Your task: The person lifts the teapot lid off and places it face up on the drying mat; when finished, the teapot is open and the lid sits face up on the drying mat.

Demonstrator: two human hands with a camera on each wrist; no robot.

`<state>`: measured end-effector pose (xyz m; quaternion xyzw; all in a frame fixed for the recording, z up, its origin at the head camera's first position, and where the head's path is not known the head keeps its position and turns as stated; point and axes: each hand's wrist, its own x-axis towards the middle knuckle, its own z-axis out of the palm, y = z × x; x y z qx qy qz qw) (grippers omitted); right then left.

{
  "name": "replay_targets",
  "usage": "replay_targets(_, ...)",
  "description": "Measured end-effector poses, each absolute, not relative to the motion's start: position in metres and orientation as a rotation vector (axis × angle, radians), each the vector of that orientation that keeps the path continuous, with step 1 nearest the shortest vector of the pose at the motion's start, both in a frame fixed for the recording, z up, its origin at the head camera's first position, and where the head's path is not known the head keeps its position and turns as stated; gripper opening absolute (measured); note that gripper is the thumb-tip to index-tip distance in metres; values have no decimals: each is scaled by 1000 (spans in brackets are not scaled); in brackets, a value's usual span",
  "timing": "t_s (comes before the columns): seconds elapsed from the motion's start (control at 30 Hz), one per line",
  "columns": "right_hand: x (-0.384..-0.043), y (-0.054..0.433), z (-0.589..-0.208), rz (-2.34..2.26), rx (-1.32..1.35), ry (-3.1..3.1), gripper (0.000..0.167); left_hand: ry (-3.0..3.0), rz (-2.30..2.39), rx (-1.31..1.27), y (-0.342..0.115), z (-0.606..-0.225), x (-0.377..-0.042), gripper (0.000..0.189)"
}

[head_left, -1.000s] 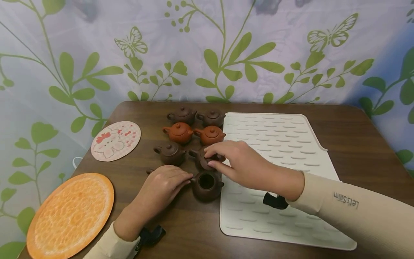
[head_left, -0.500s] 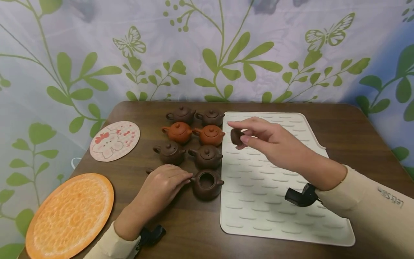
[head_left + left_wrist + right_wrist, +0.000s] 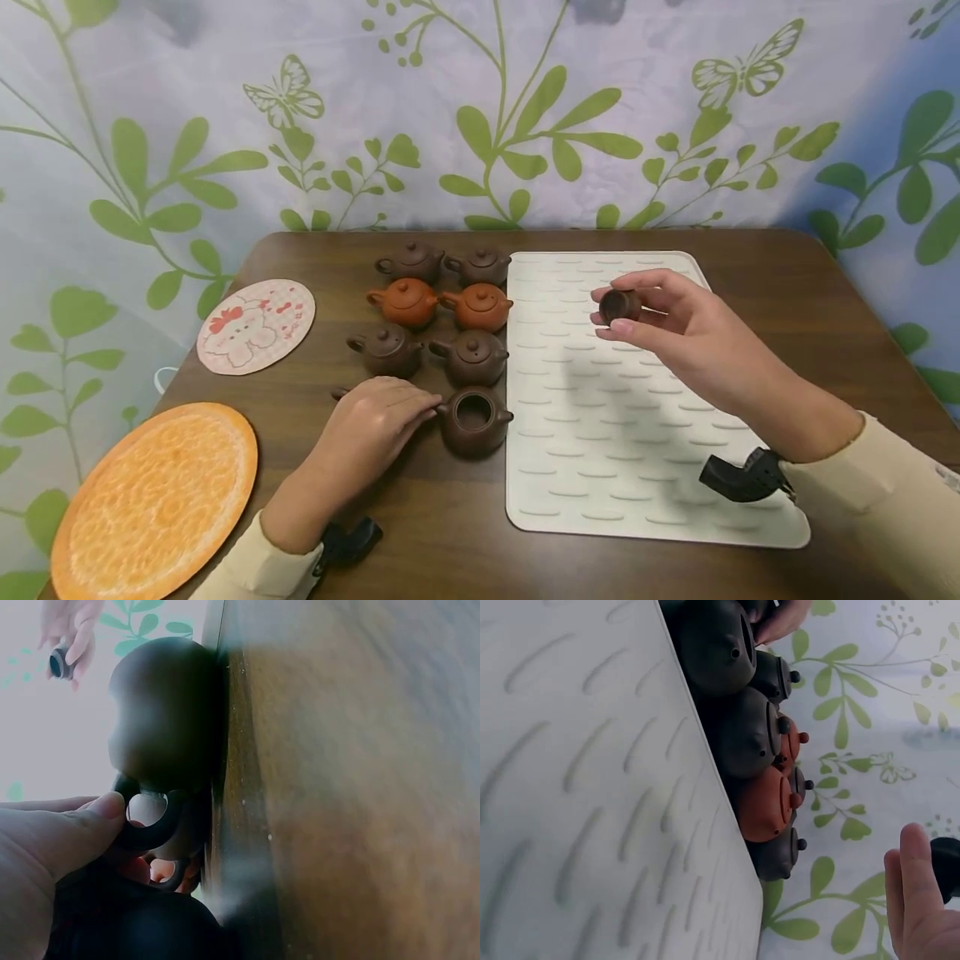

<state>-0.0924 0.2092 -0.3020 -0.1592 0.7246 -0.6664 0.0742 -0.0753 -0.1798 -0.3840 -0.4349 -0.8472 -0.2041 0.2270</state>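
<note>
My left hand (image 3: pixel 367 425) pinches the handle (image 3: pixel 146 838) of a dark brown teapot (image 3: pixel 474 437) that stands on the table without a lid, its round mouth facing up. Under that hand another teapot is mostly hidden; only its handle (image 3: pixel 341 392) sticks out on the left. My right hand (image 3: pixel 690 329) holds a small dark brown cup (image 3: pixel 621 307) between thumb and fingers, raised above the white mat (image 3: pixel 570 467). The cup lies tipped on its side, its hollow mouth turned left. In the right wrist view the cup (image 3: pixel 946 862) shows only partly, behind the fingers.
Behind the lidless teapot stand several lidded teapots in two columns: dark brown ones (image 3: pixel 475 358) and orange ones (image 3: pixel 480 307). The right column borders the mat's left edge. On the left lie a pink rabbit mat (image 3: pixel 258 333) and a round orange mat (image 3: pixel 157 500). A patterned cloth (image 3: pixel 420 108) hangs behind.
From over the teapots, my right hand has moved right, carrying the small cup above the white mat and turning its mouth into view. My left hand stays at the teapot handle.
</note>
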Motion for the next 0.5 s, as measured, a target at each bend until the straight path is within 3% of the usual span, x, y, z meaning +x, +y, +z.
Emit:
replay_targets(0.2, -73, 224, -320, -2200, -232, 2087, 45, -2328, -577, -1201, -179, -384, -75, 18)
replay_targets(0.5, -51, 237, -340, -2422, -245, 1974, 49, -2340, -593, -1210, -181, -384, -76, 19)
